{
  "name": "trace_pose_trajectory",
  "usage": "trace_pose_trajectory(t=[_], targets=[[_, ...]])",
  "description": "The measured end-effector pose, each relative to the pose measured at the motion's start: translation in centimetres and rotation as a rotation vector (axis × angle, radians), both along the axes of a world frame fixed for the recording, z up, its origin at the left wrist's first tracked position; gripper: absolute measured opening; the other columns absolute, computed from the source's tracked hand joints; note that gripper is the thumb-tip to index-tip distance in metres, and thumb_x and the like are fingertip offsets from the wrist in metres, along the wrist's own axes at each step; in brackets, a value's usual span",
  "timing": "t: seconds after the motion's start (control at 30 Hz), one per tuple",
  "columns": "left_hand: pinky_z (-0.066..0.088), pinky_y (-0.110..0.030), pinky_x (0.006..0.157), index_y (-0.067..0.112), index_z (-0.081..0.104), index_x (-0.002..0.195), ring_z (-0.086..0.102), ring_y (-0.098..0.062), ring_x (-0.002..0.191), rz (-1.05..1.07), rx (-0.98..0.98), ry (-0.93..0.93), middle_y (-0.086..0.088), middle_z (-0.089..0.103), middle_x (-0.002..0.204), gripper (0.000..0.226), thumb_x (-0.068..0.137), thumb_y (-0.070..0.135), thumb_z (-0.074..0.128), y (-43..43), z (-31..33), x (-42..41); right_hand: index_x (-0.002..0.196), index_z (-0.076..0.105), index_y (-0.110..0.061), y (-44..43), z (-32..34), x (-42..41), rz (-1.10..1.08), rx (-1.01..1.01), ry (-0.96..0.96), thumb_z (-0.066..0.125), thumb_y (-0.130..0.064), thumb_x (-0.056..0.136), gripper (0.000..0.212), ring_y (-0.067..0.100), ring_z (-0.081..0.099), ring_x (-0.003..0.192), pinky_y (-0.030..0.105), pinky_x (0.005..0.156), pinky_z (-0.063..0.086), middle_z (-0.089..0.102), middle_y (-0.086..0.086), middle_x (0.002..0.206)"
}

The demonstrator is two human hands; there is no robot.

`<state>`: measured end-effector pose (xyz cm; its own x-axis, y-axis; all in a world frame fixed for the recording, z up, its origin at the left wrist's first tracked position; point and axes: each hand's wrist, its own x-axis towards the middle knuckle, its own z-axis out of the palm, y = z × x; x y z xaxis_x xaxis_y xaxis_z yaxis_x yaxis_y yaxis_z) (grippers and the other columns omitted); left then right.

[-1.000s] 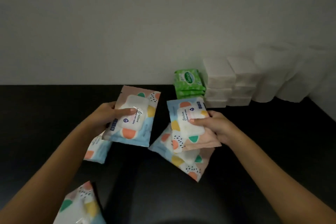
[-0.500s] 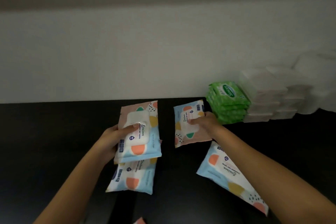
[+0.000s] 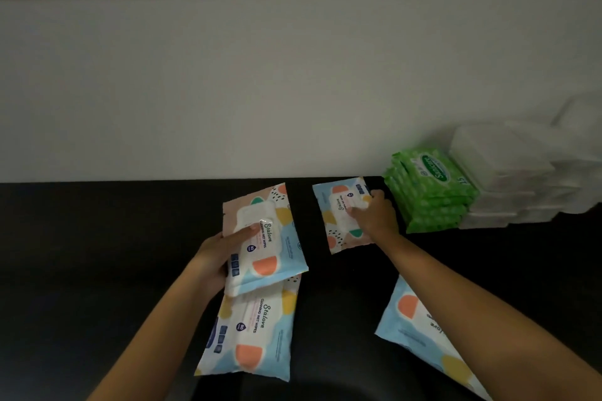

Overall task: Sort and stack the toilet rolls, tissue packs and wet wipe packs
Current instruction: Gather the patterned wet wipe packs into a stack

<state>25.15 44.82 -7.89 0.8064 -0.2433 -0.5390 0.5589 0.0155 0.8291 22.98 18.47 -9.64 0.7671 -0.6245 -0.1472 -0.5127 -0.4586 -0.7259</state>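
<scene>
The dark, smooth worktop (image 3: 97, 254) runs back to a plain pale wall (image 3: 228, 91). The left hand (image 3: 218, 254) grasps a flat, glossy plastic wet wipe pack (image 3: 277, 238) by its left edge, with the thumb laid across the white rectangular flip lid. This pack is pastel, printed with coral, yellow and teal blobs. It is raised and tilted, and its near end overlaps a second patterned pack (image 3: 254, 332), which lies flat on the worktop just below it.

Across a strip of bare worktop, the right hand (image 3: 374, 215) clasps a smaller patterned pack (image 3: 338, 215) near the wall, thumb on its lid and fingers curled over the far right edge. Closer in, a fourth patterned pack (image 3: 410, 316) lies partly hidden under the right forearm.

Just beside the right hand stands a neat stack of soft green spotted packs (image 3: 430, 198). It touches a stack of white, rectangular tissue packs (image 3: 501, 172). At the far right is a white bulk (image 3: 576, 127), too washed out to make out
</scene>
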Motion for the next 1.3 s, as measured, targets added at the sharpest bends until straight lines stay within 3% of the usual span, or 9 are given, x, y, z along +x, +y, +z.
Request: trace_pose_trajectory(t=[0.17, 0.37, 0.53, 0.63, 0.73, 0.87, 1.07, 1.23, 1.3], targets=[[0.055, -0.042, 0.061, 0.017, 0.058, 0.099, 0.069, -0.027, 0.082, -0.008, -0.011, 0.025, -0.012, 0.071, 0.093, 0.026, 0.077, 0.019, 0.071, -2.8, 0.2, 0.9, 0.127, 0.045, -0.005, 0.5, 0.4, -1.1, 0.021, -0.237, -0.086, 0.052, -0.029, 0.091, 0.044, 0.032, 0.047, 0.116, 0.040, 0.093, 0.044, 0.048, 0.019, 0.125], [0.058, -0.040, 0.061, 0.017, 0.060, 0.108, 0.071, -0.027, 0.082, -0.040, -0.157, 0.000, -0.011, 0.073, 0.094, 0.031, 0.079, 0.016, 0.070, -8.0, 0.2, 0.7, 0.117, 0.051, -0.016, 0.7, 2.0, -2.8, 0.110, 0.477, -0.171, 0.049, -0.034, 0.091, 0.032, 0.018, 0.061, 0.077, 0.027, 0.060, 0.053, 0.062, 0.004, 0.088], [0.056, -0.043, 0.078, 0.008, 0.056, 0.121, 0.067, -0.030, 0.091, -0.026, -0.232, -0.020, -0.017, 0.068, 0.108, 0.039, 0.083, 0.013, 0.064, -12.1, 0.1, 0.6, 0.111, 0.054, -0.014, -0.4, 2.7, -3.6, 0.180, 0.722, -0.133, 0.063, -0.018, 0.085, 0.028, 0.017, 0.065, 0.076, 0.029, 0.059, 0.057, 0.065, 0.004, 0.093], [0.056, -0.042, 0.077, 0.011, 0.055, 0.116, 0.068, -0.028, 0.089, -0.063, -0.351, 0.012, -0.014, 0.070, 0.102, 0.028, 0.089, 0.013, 0.052, -13.3, 0.5, 1.4, 0.111, 0.056, -0.006, -1.4, 3.5, -3.7, 0.151, 0.664, -0.204, 0.060, -0.006, 0.086, 0.026, 0.028, 0.065, 0.090, 0.040, 0.079, 0.055, 0.065, 0.013, 0.105], [0.055, -0.035, 0.072, 0.010, 0.055, 0.109, 0.066, -0.023, 0.089, -0.094, -0.193, -0.055, -0.011, 0.066, 0.105, 0.021, 0.089, 0.007, 0.047, -14.1, 0.9, 2.2, 0.122, 0.054, 0.002, -2.4, 3.7, -3.6, 0.086, 0.595, -0.227, 0.057, -0.004, 0.088, 0.035, 0.037, 0.059, 0.109, 0.048, 0.098, 0.046, 0.061, 0.021, 0.120], [0.051, -0.022, 0.065, 0.015, 0.055, 0.120, 0.063, -0.010, 0.082, -0.230, 0.135, -0.242, 0.002, 0.065, 0.096, 0.027, 0.094, 0.014, 0.046, -15.0, 0.3, 1.4, 0.122, 0.051, 0.006, -2.8, 3.0, -3.0, 0.020, 0.475, -0.202, 0.053, -0.004, 0.089, 0.034, 0.038, 0.057, 0.111, 0.047, 0.098, 0.045, 0.059, 0.025, 0.121], [0.045, -0.020, 0.061, 0.012, 0.058, 0.111, 0.057, -0.006, 0.075, -0.214, 0.353, -0.279, -0.010, 0.061, 0.116, 0.020, 0.095, 0.017, 0.047, -15.6, -1.3, 1.4, 0.125, 0.049, 0.001, -1.8, 0.8, -2.1, 0.017, 0.200, -0.031, 0.051, -0.015, 0.090, 0.038, 0.035, 0.052, 0.115, 0.041, 0.098, 0.043, 0.053, 0.022, 0.127], [0.044, -0.018, 0.058, 0.012, 0.048, 0.130, 0.056, -0.003, 0.074, -0.233, 0.331, -0.254, 0.003, 0.061, 0.096, 0.037, 0.094, 0.017, 0.049, -15.3, -1.6, 1.9, 0.131, 0.042, -0.003, -1.2, 0.3, -2.3, 0.050, 0.020, 0.066, 0.047, -0.028, 0.093, 0.046, 0.035, 0.038, 0.124, 0.036, 0.102, 0.032, 0.040, 0.023, 0.133], [0.049, -0.021, 0.069, 0.013, 0.042, 0.136, 0.061, -0.008, 0.088, -0.246, 0.320, -0.248, -0.003, 0.062, 0.114, 0.044, 0.093, 0.015, 0.049, -14.8, -1.9, 1.9, 0.139, 0.032, -0.002, -1.1, 0.2, -2.9, 0.089, 0.004, 0.075, 0.045, -0.029, 0.094, 0.053, 0.035, 0.033, 0.128, 0.037, 0.104, 0.029, 0.037, 0.023, 0.136]])
